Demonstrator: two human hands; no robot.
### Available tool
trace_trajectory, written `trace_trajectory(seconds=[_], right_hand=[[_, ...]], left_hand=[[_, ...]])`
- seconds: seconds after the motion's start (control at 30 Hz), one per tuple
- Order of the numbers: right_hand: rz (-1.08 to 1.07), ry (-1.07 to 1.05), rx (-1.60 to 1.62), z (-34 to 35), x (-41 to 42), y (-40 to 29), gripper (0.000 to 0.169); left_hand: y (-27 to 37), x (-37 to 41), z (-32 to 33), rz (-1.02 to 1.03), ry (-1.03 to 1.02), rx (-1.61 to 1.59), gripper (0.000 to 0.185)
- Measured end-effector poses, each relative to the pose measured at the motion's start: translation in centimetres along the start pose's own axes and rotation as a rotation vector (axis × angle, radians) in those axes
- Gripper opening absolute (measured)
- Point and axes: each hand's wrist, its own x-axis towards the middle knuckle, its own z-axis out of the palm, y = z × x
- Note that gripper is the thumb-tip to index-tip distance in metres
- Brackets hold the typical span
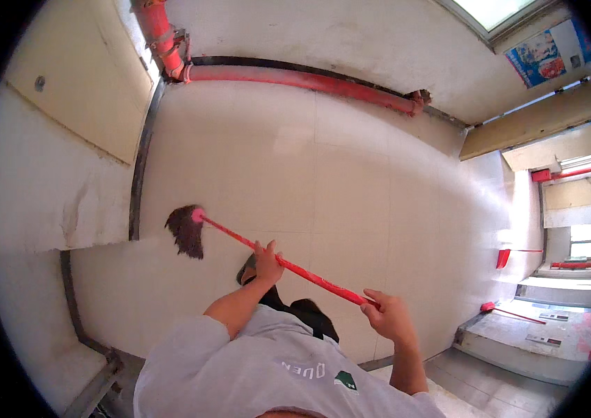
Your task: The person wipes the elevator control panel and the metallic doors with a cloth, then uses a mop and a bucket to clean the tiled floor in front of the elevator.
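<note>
A mop with a red handle (pixel 321 282) lies slantwise across the view in front of my body. Its dark, stringy mop head (pixel 186 232) rests on the pale tiled floor (pixel 358 193) at the left, joined to the handle by a pink socket (pixel 199 215). My left hand (pixel 268 264) holds the handle about midway, with some fingers raised off it. Around the handle's upper end, at the right, is my right hand (pixel 392 316), its index finger extended. One shoe (pixel 246 269) shows beneath my left forearm.
A red pipe (pixel 300 81) runs low along the far wall and joins an upright pipe (pixel 157 31). Walls with dark skirting (pixel 141 162) bound the left. An open door panel (pixel 535 120) stands at the right. Beyond are a red dustpan (pixel 503 258) and a red broom (pixel 488 306).
</note>
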Motion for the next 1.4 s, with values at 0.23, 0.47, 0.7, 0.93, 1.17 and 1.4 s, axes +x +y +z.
trace_trajectory(seconds=[0.23, 0.47, 0.7, 0.93, 1.17, 1.4], right_hand=[[0.153, 0.092, 0.214, -4.6, 2.3, 10.0, 0.037], [0.324, 0.212, 0.499, -11.8, 4.2, 22.9, 0.038], [0.712, 0.436, 0.751, -14.9, 4.2, 29.6, 0.042], [0.875, 0.414, 1.484, -17.6, 10.5, 31.5, 0.055], [0.742, 0.343, 1.684, -18.0, 19.0, 36.3, 0.069], [0.645, 0.21, 1.519, -21.1, 30.2, 32.5, 0.077]], left_hand=[[11.7, 7.7, 7.3, 0.116, -0.437, 0.32, 0.062], [17.6, 13.2, 28.2, 0.236, -0.552, 0.246, 0.06], [39.5, 15.3, 41.1, 0.779, -0.874, 0.534, 0.044], [49.5, 14.4, 52.0, 1.33, -1.027, 0.659, 0.023], [54.4, 16.6, 53.3, 1.523, -1.041, 0.673, 0.023], [52.9, 29.5, 51.3, 1.371, -0.75, 0.576, 0.024]])
